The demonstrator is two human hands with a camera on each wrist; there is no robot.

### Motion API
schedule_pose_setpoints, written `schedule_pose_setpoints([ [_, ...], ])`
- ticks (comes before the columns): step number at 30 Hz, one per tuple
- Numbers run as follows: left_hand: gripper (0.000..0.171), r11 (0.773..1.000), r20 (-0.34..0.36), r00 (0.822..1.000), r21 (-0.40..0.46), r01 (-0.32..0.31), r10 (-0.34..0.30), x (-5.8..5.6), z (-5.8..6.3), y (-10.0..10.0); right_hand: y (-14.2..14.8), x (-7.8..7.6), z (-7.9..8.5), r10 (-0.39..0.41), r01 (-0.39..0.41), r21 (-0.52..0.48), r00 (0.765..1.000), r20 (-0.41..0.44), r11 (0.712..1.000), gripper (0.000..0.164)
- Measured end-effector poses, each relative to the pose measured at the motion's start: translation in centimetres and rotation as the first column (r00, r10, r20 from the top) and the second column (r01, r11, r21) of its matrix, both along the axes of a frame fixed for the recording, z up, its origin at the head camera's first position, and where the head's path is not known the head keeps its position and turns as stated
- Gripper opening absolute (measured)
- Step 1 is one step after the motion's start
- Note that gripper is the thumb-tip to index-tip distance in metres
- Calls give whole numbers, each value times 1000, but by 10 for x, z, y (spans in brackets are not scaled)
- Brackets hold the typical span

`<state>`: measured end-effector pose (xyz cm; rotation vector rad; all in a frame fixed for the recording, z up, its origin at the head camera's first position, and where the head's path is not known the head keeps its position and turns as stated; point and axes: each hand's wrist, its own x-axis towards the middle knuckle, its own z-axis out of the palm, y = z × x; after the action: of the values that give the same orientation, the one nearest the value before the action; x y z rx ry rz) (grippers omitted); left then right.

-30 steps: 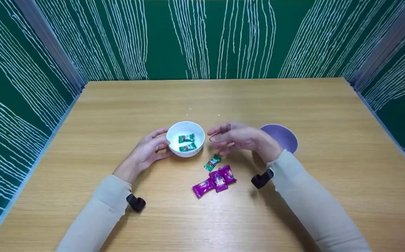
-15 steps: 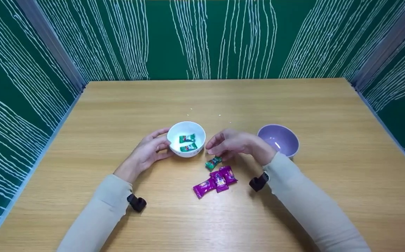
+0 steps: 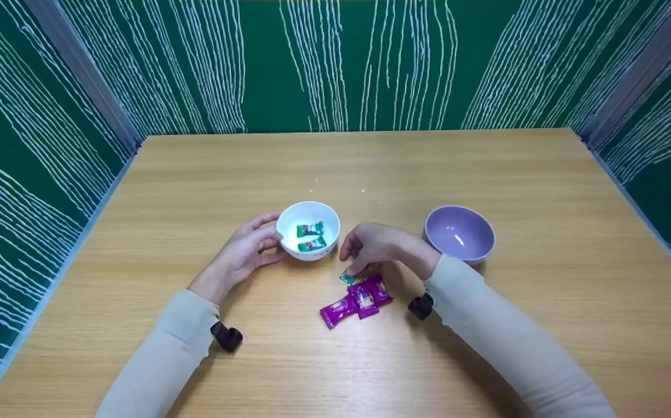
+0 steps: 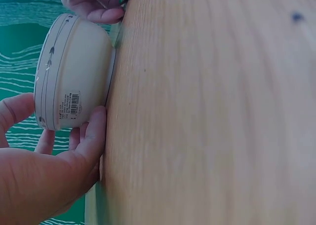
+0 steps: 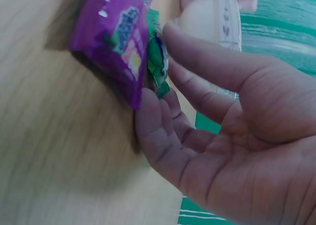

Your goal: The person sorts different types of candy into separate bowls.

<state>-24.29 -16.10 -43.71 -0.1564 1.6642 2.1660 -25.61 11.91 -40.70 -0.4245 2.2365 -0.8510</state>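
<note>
A white bowl (image 3: 308, 255) stands upright on the table, two green-wrapped candies (image 3: 310, 229) inside. My left hand (image 3: 247, 249) holds it by its left side, thumb near the rim and fingers round the wall, as the left wrist view shows. To the right of the bowl, my right hand (image 3: 373, 247) reaches down and pinches a third green-wrapped candy (image 5: 157, 57) with thumb and fingers. Most of that candy is hidden under the hand in the head view. Right beside it lie three purple-wrapped candies (image 3: 362, 301), their packets overlapping.
A purple bowl (image 3: 460, 232) stands to the right, beyond the right wrist. Small white specks lie on the wooden table (image 3: 335, 162) behind the white bowl. Green walls (image 3: 266, 64) with white streaks enclose the far side and both flanks.
My right hand has come down and towards me from beside the white bowl onto the green candy, uncovering more of the purple bowl. The left hand and white bowl stay put.
</note>
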Motion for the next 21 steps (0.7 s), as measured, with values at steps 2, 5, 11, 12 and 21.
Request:
schedule_pose_setpoints([
  [2, 54, 1000, -7, 1000, -4, 3, -3, 0, 0, -1, -1, 1, 0, 2, -2, -10, 1000, -3, 1000, 24],
  [5, 53, 1000, -9, 1000, -9, 4, -4, 0, 0, -1, -1, 0, -1, 4, -4, -27, 1000, 6, 1000, 23],
  [11, 54, 1000, 0, 1000, -8, -5, 5, 0, 0, -1, 2, -5, 2, -46, 47, -28, 998, 46, 998, 22],
  [12, 54, 1000, 0, 1000, -8, -5, 5, 0, 0, -1, 3, -6, 2, -59, 61, -34, 997, 55, 998, 22],
  [21, 54, 1000, 2, 1000, -17, 0, 0, 1, 2, 1, 18, -14, -4, -115, 149, -149, 970, 215, 978, 26],
])
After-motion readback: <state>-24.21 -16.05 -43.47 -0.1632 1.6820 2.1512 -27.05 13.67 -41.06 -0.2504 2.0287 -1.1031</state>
